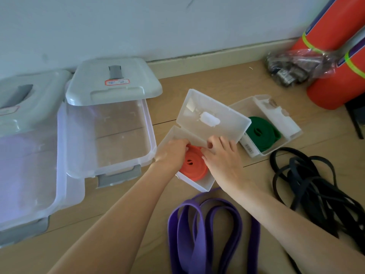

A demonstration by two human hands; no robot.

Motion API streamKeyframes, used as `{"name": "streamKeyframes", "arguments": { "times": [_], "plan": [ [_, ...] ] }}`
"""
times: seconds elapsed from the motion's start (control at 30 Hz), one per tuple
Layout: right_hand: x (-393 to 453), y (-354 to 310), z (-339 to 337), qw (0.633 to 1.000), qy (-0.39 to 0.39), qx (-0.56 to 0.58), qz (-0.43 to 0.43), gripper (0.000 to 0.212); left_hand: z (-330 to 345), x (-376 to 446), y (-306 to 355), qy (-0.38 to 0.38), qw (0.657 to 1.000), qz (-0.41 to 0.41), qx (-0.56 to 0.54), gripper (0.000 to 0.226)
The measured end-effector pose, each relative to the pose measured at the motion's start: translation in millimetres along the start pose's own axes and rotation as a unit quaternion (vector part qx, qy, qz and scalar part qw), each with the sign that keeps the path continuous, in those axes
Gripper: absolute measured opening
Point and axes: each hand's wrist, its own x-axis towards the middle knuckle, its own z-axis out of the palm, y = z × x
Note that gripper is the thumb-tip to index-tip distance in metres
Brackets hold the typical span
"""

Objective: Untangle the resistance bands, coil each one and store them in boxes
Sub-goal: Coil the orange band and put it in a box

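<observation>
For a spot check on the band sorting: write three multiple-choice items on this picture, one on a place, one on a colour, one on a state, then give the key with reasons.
1. Where does the coiled green band lie?
A. in the far small box
B. on the bare floor
C. in a big clear bin

2. Which colour is the band under both hands?
A. purple
B. orange
C. black

3. How does the black band lie?
A. coiled in a box
B. in a loose tangle on the floor
C. hung on the wall

Key: 1 A, white walls surround it. 2 B, the left hand and right hand press the orange band into the near box. 3 B, its loops sprawl uncoiled.
</observation>
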Motion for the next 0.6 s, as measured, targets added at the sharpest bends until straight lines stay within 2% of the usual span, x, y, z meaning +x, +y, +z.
{"name": "streamKeyframes", "arguments": {
  "times": [0.07,0.17,0.3,0.4,0.47,0.53,0.6],
  "plan": [
    [1,-2,0,1.0,-0.01,0.002,0.027,0.018,-1,0,-3,0.003,1.0,0.016,-0.002,0.029],
    [-1,5,-4,0.993,-0.034,0.102,0.049,0.014,0,-8,-4,0.018,1.0,0.024,0.008,0.034],
    [3,9,-7,0.991,-0.079,0.101,0.031,0.026,0,-31,0,0.044,0.997,0.028,0.061,0.037],
    [3,6,-20,0.989,-0.078,0.124,0.028,0.027,3,-66,-3,0.123,0.988,0.068,0.061,0.042],
    [-5,2,-33,0.984,-0.053,0.164,0.042,0.024,9,-98,-7,0.187,0.978,0.091,0.024,0.041],
    [-20,-3,-45,0.978,-0.024,0.196,0.062,0.021,18,-126,-7,0.192,0.98,0.047,-0.038,0.039],
    [-43,-8,-49,0.97,-0.029,0.222,0.1,0.019,35,-148,-7,0.132,0.986,-0.041,-0.094,0.039]
  ]
}}
